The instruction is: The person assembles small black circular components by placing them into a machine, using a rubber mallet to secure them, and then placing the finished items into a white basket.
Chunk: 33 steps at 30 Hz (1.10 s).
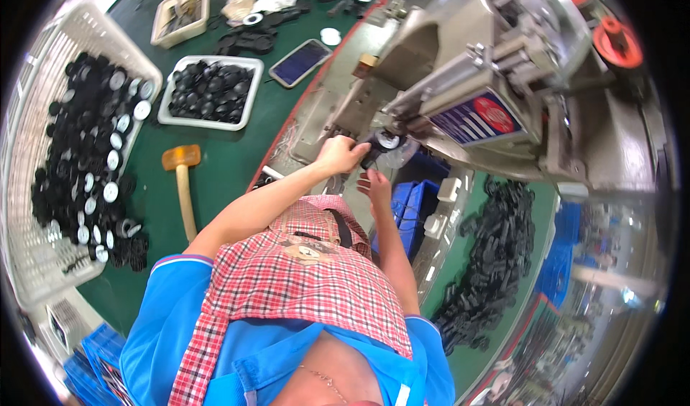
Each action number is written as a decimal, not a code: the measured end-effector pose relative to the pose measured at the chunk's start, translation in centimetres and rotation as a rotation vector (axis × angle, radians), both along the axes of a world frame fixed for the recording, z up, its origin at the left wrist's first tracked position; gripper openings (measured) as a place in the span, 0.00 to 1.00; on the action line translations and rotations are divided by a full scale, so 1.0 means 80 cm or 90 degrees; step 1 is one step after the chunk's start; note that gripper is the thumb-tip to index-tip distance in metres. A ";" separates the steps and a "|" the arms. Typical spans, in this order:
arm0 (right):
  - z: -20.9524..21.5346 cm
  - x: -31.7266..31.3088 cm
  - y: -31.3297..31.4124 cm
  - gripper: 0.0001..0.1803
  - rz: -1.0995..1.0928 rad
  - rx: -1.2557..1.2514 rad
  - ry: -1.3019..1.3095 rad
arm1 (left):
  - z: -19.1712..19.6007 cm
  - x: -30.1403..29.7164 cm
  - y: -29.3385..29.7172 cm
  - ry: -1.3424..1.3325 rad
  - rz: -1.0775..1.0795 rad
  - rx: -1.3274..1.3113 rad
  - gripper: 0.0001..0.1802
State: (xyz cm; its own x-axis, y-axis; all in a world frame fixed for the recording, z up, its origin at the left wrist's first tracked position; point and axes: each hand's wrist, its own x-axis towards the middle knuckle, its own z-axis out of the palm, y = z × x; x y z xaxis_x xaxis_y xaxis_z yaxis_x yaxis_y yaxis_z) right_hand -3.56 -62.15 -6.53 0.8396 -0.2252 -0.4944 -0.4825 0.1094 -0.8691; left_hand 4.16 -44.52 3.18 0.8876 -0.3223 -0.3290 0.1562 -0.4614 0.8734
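At the machine's working point, my left hand point(341, 155) is closed on a dark caster-like part point(371, 159), thumb and fingers around its near end. A round white and black wheel-shaped piece point(387, 141) sits right at that part's far end, under the machine head point(474, 111). Just below, my right hand point(375, 189) has its fingers half bent and apart, the fingertips close to the part's lower end. Whether they touch it is hard to make out. Clear plastic point(401, 154) lies beside the wheel-shaped piece.
A white basket point(129, 43) of black and white wheels stands left. On the green table point(147, 201) are a mallet point(184, 183), a white tray point(251, 115) of black caps and a phone point(300, 63). Blue bins point(406, 215) and piled black parts point(496, 244) lie right.
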 end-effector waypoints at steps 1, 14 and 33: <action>-0.008 0.006 0.000 0.16 -0.030 -0.042 -0.045 | 0.008 -0.003 0.002 -0.004 -0.001 -0.044 0.27; -0.057 0.168 -0.112 0.11 0.290 -0.901 -0.255 | -0.007 -0.167 0.303 0.074 0.346 0.139 0.22; -0.125 0.199 -0.163 0.14 0.257 -0.885 -0.300 | 0.023 0.043 0.301 -0.368 0.226 0.520 0.07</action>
State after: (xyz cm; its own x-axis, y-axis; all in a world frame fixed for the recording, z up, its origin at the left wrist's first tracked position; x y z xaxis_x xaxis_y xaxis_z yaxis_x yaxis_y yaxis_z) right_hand 12.38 -75.18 -16.52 0.9728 0.0043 0.2316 0.0628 -0.9672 -0.2461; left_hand 7.64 -20.48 5.04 0.9783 0.1143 0.1727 0.0575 -0.9510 0.3039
